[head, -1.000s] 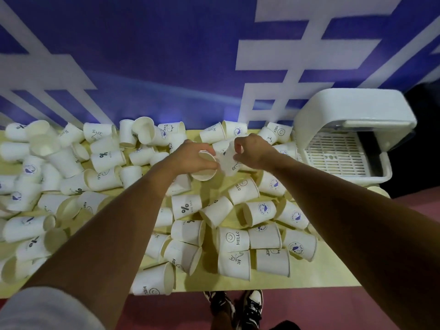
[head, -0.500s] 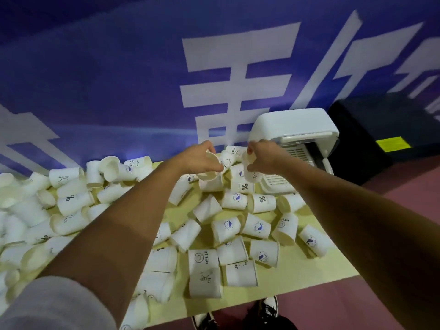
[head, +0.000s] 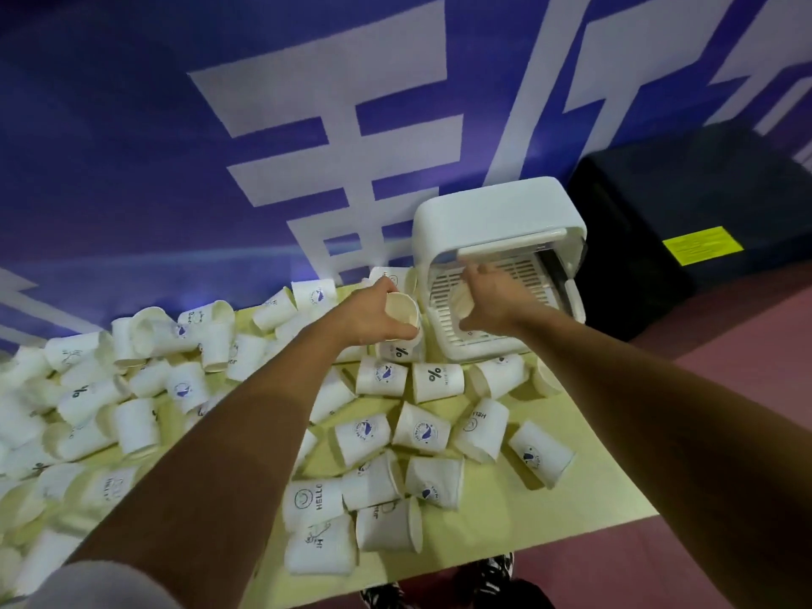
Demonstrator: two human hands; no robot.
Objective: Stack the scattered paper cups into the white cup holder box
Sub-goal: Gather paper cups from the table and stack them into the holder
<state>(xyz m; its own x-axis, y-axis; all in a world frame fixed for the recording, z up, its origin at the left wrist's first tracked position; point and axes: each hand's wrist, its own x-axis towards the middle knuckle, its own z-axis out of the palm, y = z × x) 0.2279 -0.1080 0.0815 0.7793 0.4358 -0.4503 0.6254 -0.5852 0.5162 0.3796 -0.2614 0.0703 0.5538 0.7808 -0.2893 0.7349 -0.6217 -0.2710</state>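
Progress looks slight: right hand (head: 490,296) grips one cup (head: 463,303) inside the white cup holder box (head: 496,213), left hand (head: 369,316) grips a second cup (head: 402,307), scattered cups (head: 433,378) cover the bench (head: 584,498).

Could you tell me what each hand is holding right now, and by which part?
The left hand grips a paper cup round its side wall. The right hand holds a second cup at the white box; the exact hold is blurred.
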